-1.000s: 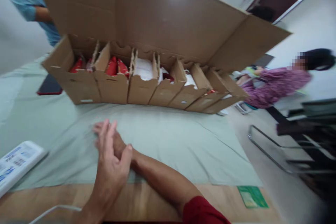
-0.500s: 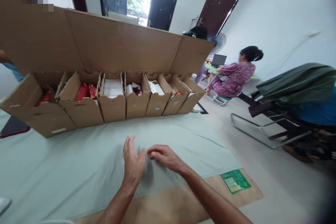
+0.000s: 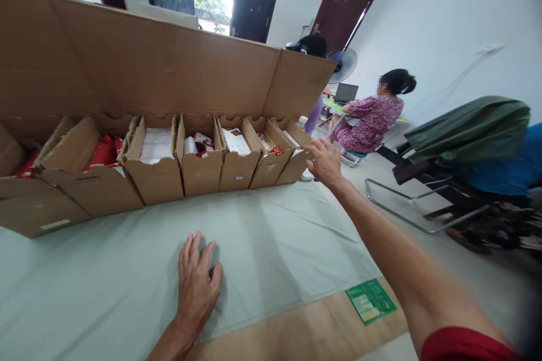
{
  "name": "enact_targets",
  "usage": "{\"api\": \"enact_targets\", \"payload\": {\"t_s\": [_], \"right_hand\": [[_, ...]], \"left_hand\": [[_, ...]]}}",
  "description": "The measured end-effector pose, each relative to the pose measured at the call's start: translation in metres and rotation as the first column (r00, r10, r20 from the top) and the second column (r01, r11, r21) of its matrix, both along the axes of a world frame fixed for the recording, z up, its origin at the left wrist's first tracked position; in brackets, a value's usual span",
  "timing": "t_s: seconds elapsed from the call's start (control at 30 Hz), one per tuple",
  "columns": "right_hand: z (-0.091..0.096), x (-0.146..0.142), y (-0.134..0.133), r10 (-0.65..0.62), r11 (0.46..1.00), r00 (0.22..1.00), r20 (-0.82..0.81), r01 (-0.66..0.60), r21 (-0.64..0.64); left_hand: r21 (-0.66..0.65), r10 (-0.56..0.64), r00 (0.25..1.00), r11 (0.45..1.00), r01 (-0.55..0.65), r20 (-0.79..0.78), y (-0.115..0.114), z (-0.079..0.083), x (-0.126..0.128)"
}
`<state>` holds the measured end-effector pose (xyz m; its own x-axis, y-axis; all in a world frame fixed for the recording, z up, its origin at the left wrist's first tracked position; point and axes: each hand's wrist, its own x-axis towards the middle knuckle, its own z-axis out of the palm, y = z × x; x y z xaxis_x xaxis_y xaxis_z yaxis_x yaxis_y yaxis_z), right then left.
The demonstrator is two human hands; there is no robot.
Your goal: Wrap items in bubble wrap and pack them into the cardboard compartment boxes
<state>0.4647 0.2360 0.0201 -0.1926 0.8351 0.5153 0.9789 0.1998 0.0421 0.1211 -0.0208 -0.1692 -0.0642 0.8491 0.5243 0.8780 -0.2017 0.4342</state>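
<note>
My left hand [image 3: 198,277] rests on the pale green cloth [image 3: 254,242], fingers apart and holding nothing. Stretched out to the right, my right hand [image 3: 325,161] is at the outer edge of the rightmost cardboard bin [image 3: 292,168], its fingers extended; I cannot tell whether they touch the cardboard. White flat pieces lie in that bin. The bin beside it [image 3: 269,172] holds small red and shiny items [image 3: 275,150]. Further left, a bin holds a white card [image 3: 236,142], another a stack of clear plastic pieces [image 3: 156,145], and another red packets [image 3: 104,152].
A tall cardboard panel [image 3: 169,67] stands behind the row of bins. A green printed sheet [image 3: 371,300] lies at the table's front right corner. Beyond the table, a person in a patterned dress [image 3: 372,118] sits by a laptop [image 3: 346,93], and a draped chair [image 3: 470,130] stands at right.
My hands have moved apart. The right went forward and right to the end bin; the left came down onto the cloth, spreading its fingers. The view has shifted slightly right.
</note>
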Motion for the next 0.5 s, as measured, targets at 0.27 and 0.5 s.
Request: {"api": "enact_targets", "payload": {"t_s": [0.27,0.5], "right_hand": [[0.011,0.02,-0.009,0.035,0.997,0.98,0.196,-0.02,-0.077],[0.014,0.018,-0.067,0.031,0.992,0.973,0.229,-0.003,-0.124]], "left_hand": [[-0.012,-0.013,1.0,1.0,0.013,-0.026,0.0,-0.001,-0.002],[-0.021,-0.021,1.0,1.0,0.021,-0.003,0.001,-0.003,-0.003]]}}
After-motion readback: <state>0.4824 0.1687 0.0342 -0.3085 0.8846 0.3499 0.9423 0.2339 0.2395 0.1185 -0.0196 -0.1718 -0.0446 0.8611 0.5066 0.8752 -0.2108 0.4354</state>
